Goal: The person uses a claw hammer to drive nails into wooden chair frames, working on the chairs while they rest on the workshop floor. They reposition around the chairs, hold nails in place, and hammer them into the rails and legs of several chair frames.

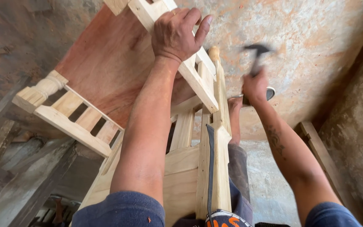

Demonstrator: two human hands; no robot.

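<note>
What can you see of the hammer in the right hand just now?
The hammer is motion-blurred: a dark head on a dark shaft, raised above the concrete floor, right of the pale wooden frame's rounded post top. The right hand grips the shaft low down. Its face and material cannot be told. Nothing else touches it.

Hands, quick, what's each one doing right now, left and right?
Left hand: closed over a pale rail of the wooden frame.
Right hand: closed around the handle of a hammer, which is motion-blurred.
</note>
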